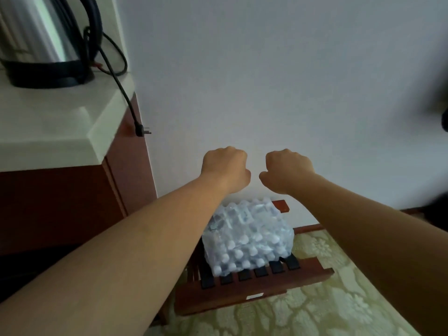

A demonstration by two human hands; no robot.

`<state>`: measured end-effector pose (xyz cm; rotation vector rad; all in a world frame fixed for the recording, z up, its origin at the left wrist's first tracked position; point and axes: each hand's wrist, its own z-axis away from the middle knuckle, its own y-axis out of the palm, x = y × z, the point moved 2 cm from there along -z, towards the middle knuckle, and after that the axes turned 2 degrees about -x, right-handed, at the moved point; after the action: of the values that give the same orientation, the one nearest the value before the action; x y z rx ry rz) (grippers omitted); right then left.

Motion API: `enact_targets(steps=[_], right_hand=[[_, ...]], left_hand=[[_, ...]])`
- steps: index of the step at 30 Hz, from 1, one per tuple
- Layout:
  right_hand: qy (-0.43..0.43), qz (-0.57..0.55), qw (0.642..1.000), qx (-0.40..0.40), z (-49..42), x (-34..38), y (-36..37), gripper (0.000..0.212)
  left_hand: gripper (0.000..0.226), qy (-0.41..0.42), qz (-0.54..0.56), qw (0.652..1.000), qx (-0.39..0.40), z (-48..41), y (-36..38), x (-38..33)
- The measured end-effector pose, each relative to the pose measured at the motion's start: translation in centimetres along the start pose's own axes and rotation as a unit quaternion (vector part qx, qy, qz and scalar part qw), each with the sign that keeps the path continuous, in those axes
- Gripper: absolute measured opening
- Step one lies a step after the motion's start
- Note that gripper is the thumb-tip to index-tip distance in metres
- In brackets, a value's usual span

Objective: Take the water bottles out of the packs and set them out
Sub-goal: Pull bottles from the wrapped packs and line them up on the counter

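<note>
Both arms reach forward in front of a plain white wall [303, 81]. The left hand [225, 169] and right hand [287, 170] are raised side by side near the centre of the view, close together but not touching. Each hand has its fingers curled tight into a fist, backs toward the camera, and neither holds anything.

At 6 o'clock from the hands, lower down and well apart from them, a shrink-wrapped pack of water bottles [247, 236] sits on a slatted wooden rack [242, 295]. The clear film is unopened as far as can be seen. Rows of white caps show on the pack's near face. The rack stands on a pale green floral carpet [327, 311] that fills the view toward 5 o'clock.

At 10 o'clock a steel electric kettle [41, 35] stands on its black base on a white-topped table [60, 122] with reddish-brown wooden sides. The kettle's black cord [121, 81] trails over the table's edge, and its plug [143, 130] hangs free against the wood. At 3 o'clock a dark shape [444, 117] at the frame's edge is too blurred to identify.
</note>
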<state>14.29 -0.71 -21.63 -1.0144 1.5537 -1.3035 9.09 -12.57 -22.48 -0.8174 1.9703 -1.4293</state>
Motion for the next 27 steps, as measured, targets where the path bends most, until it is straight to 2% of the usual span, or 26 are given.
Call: enact_targets(steps=[7, 13, 23, 27], right_hand=[[0.001, 0.001, 0.999, 0.039, -4.6, -0.2, 4.4, 0.009], [-0.026, -0.013, 0.997, 0.066, -6.9, -0.5, 7.7, 0.014], [-0.132, -0.022, 0.983, 0.128, -10.5, -0.6, 15.2, 0.031], [-0.169, -0.025, 0.976, 0.136, -10.6, -0.6, 18.2, 0.028]], left_hand=[[0.017, 0.016, 0.004, 0.999, 0.043, -3.1, 5.4, 1.3], [0.016, -0.013, 0.007, 0.996, 0.088, -4.5, 9.0, 1.6], [0.014, -0.142, 0.02, 0.981, 0.131, -5.0, 15.3, 2.1], [0.02, -0.185, 0.03, 0.971, 0.146, -3.9, 19.2, 2.5]])
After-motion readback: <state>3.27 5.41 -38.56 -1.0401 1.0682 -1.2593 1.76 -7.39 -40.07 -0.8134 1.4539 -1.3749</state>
